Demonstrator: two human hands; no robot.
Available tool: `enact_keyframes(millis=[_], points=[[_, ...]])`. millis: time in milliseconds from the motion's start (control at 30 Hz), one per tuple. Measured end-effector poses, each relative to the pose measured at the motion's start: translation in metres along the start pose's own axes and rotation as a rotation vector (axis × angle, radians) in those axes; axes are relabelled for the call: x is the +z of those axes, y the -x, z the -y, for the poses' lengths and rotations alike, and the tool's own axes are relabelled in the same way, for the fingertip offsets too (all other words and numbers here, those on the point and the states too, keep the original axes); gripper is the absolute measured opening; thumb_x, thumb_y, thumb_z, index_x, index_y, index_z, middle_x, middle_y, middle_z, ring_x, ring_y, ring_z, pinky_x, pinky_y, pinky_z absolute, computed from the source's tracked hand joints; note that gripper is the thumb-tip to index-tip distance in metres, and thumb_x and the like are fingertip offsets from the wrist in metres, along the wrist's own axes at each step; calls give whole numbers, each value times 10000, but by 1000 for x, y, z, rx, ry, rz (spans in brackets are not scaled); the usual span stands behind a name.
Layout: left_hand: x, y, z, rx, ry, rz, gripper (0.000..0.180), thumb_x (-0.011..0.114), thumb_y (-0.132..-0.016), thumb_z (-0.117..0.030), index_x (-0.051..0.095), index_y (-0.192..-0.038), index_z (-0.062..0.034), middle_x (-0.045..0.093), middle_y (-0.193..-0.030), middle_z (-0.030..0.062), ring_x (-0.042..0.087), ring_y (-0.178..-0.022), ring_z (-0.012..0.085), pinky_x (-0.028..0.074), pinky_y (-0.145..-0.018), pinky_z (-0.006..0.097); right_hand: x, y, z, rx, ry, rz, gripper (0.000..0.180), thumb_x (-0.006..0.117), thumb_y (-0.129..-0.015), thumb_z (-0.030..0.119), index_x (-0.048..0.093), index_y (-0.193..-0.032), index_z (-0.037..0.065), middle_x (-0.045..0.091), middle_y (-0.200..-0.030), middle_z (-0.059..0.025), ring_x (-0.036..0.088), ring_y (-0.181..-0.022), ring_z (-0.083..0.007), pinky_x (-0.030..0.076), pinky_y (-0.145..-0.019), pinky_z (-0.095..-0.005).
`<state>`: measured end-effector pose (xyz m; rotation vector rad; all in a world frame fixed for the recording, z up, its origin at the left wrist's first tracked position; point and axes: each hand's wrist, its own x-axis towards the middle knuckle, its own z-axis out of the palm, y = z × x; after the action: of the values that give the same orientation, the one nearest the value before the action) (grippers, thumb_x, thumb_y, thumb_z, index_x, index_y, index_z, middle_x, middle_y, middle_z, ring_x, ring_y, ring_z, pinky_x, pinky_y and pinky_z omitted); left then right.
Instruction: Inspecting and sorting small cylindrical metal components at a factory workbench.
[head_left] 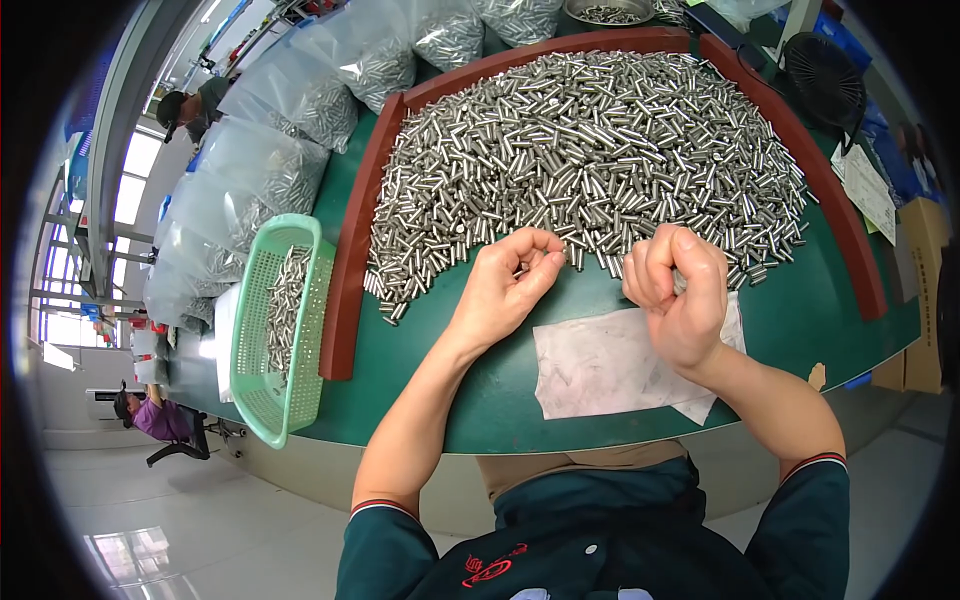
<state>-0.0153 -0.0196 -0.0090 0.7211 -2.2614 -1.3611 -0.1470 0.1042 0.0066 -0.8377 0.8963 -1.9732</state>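
Note:
A wide heap of short, shiny metal pins [590, 150] covers the green table in front of me. My left hand [508, 282] is at the heap's near edge, thumb and index finger pinched together; what they hold, if anything, is hidden. To its right, my right hand [682, 295] is curled into a loose fist above a stained white cloth [600, 370]. A bit of grey metal, seemingly a pin end, shows between its fingers. The cloth lies flat on the table [490, 405] near the front edge.
Red-brown bars [350, 270] border the heap left, back and right. A green plastic basket [322, 290] with more pins stands left. Clear bags of pins [285, 165] line the far left. A black fan [822, 80] and cardboard box [925, 290] are right. Two people are off left.

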Motion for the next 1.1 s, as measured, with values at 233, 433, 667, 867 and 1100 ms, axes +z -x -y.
enact_keyframes(millis=[233, 433, 667, 867, 1100], points=[[-9, -1, -3, -355, 853, 118, 125, 489, -859, -143, 508, -845, -20, 350, -556, -61, 275, -471, 22, 230, -427, 170, 0, 0, -1, 7, -12, 3, 348, 331, -859, 205, 320, -542, 62, 309, -496, 2, 243, -449, -70, 205, -423, -226], [-15, -2, 5, -506, 1289, 117, 124, 451, -876, -130, 499, -860, -17, 372, -608, -18, 291, -495, 44, 271, -433, 168, 1, 0, -1, -3, -23, -1, 350, 330, -861, 205, 319, -539, 67, 292, -475, 10, 233, -437, -69, 196, -413, -226], [-16, 1, 9, -536, 1461, 170, 121, 470, -851, -134, 503, -859, -17, 422, -640, 6, 322, -515, 47, 281, -445, 167, 0, -1, -4, 15, -33, 3, 349, 328, -860, 204, 321, -539, 66, 293, -471, 10, 233, -433, -70, 192, -410, -225], [-15, 1, -8, -409, 1054, 21, 274, 448, -834, -279, 523, -786, -20, 492, -699, 62, 370, -558, 91, 321, -501, 230, 0, -1, -4, 25, -20, 0, 347, 330, -857, 208, 321, -544, 60, 299, -482, 5, 234, -432, -71, 195, -410, -226], [-1, -1, -2, -66, -95, -144, 129, 610, -773, -118, 594, -756, 9, 436, -541, -47, 375, -517, 16, 310, -455, 199, 1, 0, -5, 24, -17, 5, 346, 325, -861, 203, 324, -546, 60, 310, -495, 3, 243, -439, -68, 205, -414, -222]])
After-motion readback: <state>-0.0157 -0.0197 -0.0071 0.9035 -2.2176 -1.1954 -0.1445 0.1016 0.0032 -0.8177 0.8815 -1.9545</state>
